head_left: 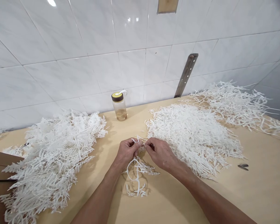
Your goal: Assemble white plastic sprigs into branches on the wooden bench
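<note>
My left hand (128,151) is closed in a pinch around a white plastic branch (137,179), whose curved stems and small twigs hang below the fingers over the table. Close against it, my right hand (160,153) pinches with thumb and forefinger at the tip of the left fingers. What lies between the right fingertips is too small to make out. Just right of this hand spreads a wide heap of short white plastic sprigs (191,133). On the left lies a taller pile of white branched pieces (53,158).
A clear bottle (120,110) with a dark and yellow lid stands near the tiled wall (88,74). A metal strip (186,76) leans there. Bare white stems (238,105) lie back right, two small dark seed-like pieces (243,167) at right, a brown box (2,174) at left.
</note>
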The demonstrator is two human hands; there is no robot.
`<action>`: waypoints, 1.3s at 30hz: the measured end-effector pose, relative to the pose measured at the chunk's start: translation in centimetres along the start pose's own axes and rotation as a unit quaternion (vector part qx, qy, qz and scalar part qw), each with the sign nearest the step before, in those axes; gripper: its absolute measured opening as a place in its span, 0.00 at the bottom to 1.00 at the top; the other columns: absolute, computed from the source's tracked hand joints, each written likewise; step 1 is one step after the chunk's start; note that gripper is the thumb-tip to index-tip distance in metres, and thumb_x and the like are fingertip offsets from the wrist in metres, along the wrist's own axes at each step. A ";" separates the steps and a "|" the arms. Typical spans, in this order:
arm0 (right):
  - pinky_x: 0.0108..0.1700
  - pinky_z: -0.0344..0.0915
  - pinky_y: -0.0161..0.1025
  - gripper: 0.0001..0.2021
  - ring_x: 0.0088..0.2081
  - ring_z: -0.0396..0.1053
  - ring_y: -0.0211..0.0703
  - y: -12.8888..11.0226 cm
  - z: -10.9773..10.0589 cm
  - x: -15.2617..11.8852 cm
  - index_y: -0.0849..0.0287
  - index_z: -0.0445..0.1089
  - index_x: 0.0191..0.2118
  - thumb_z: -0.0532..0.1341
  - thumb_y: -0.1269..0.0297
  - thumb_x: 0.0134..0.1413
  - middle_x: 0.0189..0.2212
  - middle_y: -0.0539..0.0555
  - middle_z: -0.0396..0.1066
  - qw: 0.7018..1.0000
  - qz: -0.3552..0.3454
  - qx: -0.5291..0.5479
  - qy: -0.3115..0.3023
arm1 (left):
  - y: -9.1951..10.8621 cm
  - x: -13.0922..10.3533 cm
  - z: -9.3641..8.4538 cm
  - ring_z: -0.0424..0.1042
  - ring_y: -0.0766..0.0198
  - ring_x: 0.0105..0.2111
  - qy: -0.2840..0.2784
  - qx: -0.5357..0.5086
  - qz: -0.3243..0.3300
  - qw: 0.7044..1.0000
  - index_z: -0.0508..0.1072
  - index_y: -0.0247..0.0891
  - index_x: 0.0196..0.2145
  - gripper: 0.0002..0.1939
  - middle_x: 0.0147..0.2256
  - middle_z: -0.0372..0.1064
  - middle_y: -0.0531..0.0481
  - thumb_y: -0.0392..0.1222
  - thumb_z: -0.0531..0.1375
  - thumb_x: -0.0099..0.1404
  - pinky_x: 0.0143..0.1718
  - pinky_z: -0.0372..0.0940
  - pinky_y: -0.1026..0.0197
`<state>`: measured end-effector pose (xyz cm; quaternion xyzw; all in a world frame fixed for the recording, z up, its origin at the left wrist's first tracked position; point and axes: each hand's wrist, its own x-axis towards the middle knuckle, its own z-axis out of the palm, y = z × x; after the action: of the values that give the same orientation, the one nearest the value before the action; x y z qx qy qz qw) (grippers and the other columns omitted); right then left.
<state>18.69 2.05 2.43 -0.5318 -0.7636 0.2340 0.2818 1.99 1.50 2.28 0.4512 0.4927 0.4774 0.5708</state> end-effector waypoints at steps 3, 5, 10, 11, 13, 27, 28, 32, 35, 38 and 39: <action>0.30 0.54 0.37 0.10 0.26 0.63 0.39 0.0 0.1 0.0 0.57 0.69 0.29 0.55 0.65 0.61 0.23 0.48 0.68 1.000 0.004 0.012 -0.009 | -0.2 0.1 0.1 0.51 0.74 0.15 0.022 0.012 0.024 0.999 0.72 0.34 0.25 0.18 0.13 0.56 0.59 0.53 0.69 0.54 0.18 0.46 0.67; 0.30 0.54 0.37 0.10 0.26 0.62 0.39 0.0 0.1 0.0 0.57 0.68 0.29 0.55 0.66 0.60 0.23 0.48 0.68 1.000 0.000 0.019 -0.016 | -0.4 0.3 0.1 0.52 0.74 0.15 0.031 0.018 0.037 0.999 0.72 0.35 0.24 0.19 0.13 0.55 0.59 0.54 0.68 0.55 0.18 0.47 0.67; 0.30 0.53 0.36 0.09 0.26 0.60 0.39 -0.1 0.1 0.0 0.57 0.64 0.28 0.53 0.70 0.59 0.24 0.49 0.66 0.999 -0.036 0.035 -0.012 | -1.0 0.5 0.1 0.53 0.73 0.15 0.025 0.022 0.056 0.998 0.71 0.36 0.25 0.18 0.14 0.57 0.59 0.54 0.67 0.56 0.19 0.49 0.67; 0.30 0.53 0.36 0.09 0.27 0.60 0.39 -0.3 0.2 -0.1 0.58 0.63 0.28 0.53 0.71 0.60 0.24 0.49 0.65 0.998 -0.051 0.035 -0.013 | -1.1 0.5 0.1 0.54 0.72 0.15 0.028 0.025 0.055 0.998 0.71 0.36 0.25 0.18 0.14 0.57 0.59 0.54 0.67 0.56 0.19 0.49 0.67; 0.31 0.54 0.36 0.10 0.27 0.60 0.39 -0.7 0.4 -0.5 0.58 0.62 0.28 0.52 0.72 0.60 0.25 0.50 0.65 0.995 -0.089 0.039 -0.030 | -1.1 0.5 0.0 0.54 0.72 0.15 0.041 0.022 0.045 0.998 0.71 0.36 0.25 0.19 0.14 0.57 0.59 0.55 0.68 0.55 0.19 0.49 0.67; 0.33 0.61 0.39 0.06 0.27 0.66 0.41 0.8 -3.3 0.6 0.56 0.67 0.31 0.56 0.66 0.59 0.26 0.51 0.70 0.991 -0.012 -0.011 0.129 | -0.1 0.9 -1.9 0.54 0.76 0.17 -0.030 -0.209 -0.019 0.977 0.66 0.35 0.25 0.16 0.22 0.65 0.54 0.46 0.69 0.54 0.19 0.45 0.68; 0.34 0.61 0.40 0.05 0.26 0.65 0.41 1.1 -3.8 0.7 0.57 0.67 0.32 0.56 0.66 0.59 0.27 0.52 0.70 0.987 -0.007 -0.034 0.157 | 0.0 0.9 -2.0 0.53 0.76 0.16 -0.035 -0.220 -0.022 0.975 0.65 0.35 0.24 0.16 0.21 0.62 0.56 0.45 0.68 0.53 0.19 0.45 0.68; 0.34 0.62 0.42 0.07 0.26 0.64 0.41 1.6 -4.9 0.9 0.59 0.68 0.40 0.55 0.68 0.56 0.38 0.59 0.70 0.966 0.014 -0.076 0.246 | 0.2 0.9 -2.3 0.51 0.76 0.15 -0.055 -0.234 -0.030 0.970 0.63 0.35 0.22 0.17 0.19 0.57 0.57 0.45 0.67 0.53 0.19 0.42 0.67; 0.32 0.63 0.42 0.10 0.25 0.65 0.41 0.9 -4.5 0.6 0.59 0.68 0.43 0.55 0.65 0.58 0.35 0.58 0.71 0.977 0.038 -0.005 0.211 | 0.2 0.9 -2.2 0.50 0.77 0.15 -0.057 -0.231 -0.035 0.971 0.64 0.34 0.23 0.16 0.19 0.56 0.57 0.44 0.67 0.52 0.19 0.41 0.68; 0.31 0.65 0.41 0.13 0.27 0.68 0.43 0.0 -3.0 0.1 0.59 0.70 0.44 0.55 0.56 0.61 0.31 0.56 0.73 0.991 0.065 0.078 0.089 | 0.1 0.7 -1.8 0.51 0.77 0.15 -0.060 -0.229 -0.039 0.971 0.65 0.34 0.23 0.15 0.19 0.56 0.57 0.44 0.67 0.53 0.19 0.40 0.68; 0.32 0.65 0.41 0.15 0.29 0.70 0.44 -0.3 -2.5 0.0 0.59 0.71 0.44 0.55 0.54 0.61 0.32 0.56 0.74 0.992 0.068 0.091 0.055 | 0.0 0.6 -1.6 0.51 0.77 0.15 -0.066 -0.228 -0.042 0.970 0.65 0.34 0.23 0.15 0.19 0.57 0.57 0.44 0.67 0.54 0.19 0.40 0.68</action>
<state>20.19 2.10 4.46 -0.5666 -0.6848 0.2912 0.3538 0.40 2.19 2.05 0.3185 0.3503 0.5223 0.7092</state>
